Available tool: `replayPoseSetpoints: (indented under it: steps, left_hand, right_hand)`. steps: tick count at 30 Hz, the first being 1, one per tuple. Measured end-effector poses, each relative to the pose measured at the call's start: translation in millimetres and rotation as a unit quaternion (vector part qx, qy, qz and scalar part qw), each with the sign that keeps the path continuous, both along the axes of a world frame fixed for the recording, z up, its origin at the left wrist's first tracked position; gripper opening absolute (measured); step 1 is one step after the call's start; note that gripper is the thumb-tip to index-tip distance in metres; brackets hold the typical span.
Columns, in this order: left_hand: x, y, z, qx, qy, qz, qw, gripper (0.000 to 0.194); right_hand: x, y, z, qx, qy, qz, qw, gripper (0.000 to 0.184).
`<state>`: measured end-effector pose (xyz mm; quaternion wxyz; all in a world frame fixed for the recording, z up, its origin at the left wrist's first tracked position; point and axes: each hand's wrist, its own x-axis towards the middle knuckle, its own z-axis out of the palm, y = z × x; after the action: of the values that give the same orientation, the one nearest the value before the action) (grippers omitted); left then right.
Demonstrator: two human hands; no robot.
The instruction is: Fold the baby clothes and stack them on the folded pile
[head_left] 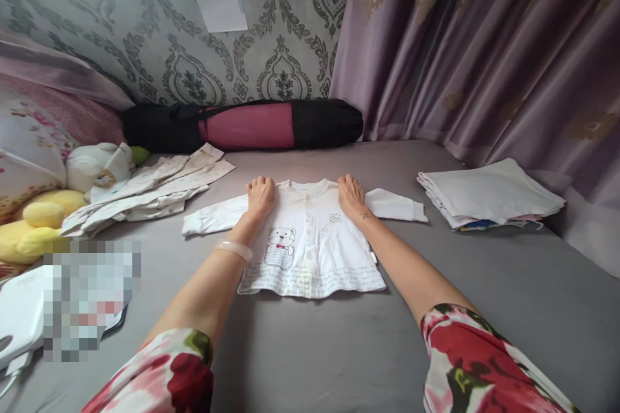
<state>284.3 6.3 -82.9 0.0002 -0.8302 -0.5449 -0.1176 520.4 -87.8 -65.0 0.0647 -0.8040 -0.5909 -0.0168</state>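
A small white baby shirt (310,232) lies flat, front side up, on the grey bed sheet (310,348). It has a row of buttons, a bear print at the lower left and a small bee drawing on the right. My left hand (261,195) is closed on its left shoulder, beside the neckline. At the opposite shoulder, my right hand (351,192) grips the cloth with curled fingers. Both sleeves stretch outward past my hands, and the hem spreads toward me.
Folded white cloths (489,193) are stacked at right. Light patterned garments (159,187) lie at left by plush toys (43,219). A white device with a cable (24,310) sits near left, beside a blurred patch. A black and maroon long bag (247,126) lies along the wall.
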Motion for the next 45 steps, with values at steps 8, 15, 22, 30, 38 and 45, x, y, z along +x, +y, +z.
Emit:
replayPoseSetpoints:
  steps: [8,15,22,30,38,45]
  left_hand:
    - [-20.7,-22.2,19.6,0.032,-0.01,0.03,0.999,0.039]
    - [-107.0,-80.1,30.4,-0.056,-0.032,0.1,0.993,0.036]
    - [-126.9,-136.1,25.7,-0.197,-0.052,0.076,0.976,0.043]
    - [-111.5,-167.3,33.9,-0.257,-0.088,0.074,0.96,0.045]
    - [-116.2,-161.0,46.9,-0.268,-0.084,0.058,0.958,0.039]
    - [-122.7,-157.6,45.1,-0.14,0.018,0.007,0.99,0.025]
  right_hand:
    - [8.9,-32.7,17.2,0.04,0.069,0.043,0.996,0.039]
    - [31.8,-123.8,21.2,0.001,0.227,0.004,0.974,0.024]
    - [16.1,-174.1,17.3,-0.115,0.272,-0.002,0.955,0.039]
    - [5.0,-183.4,13.8,-0.161,0.232,-0.017,0.959,0.039]
    - [11.9,-182.4,18.3,-0.185,0.231,-0.026,0.955,0.028]
    - [1.7,-181.8,44.1,-0.181,0.117,-0.011,0.976,0.023]
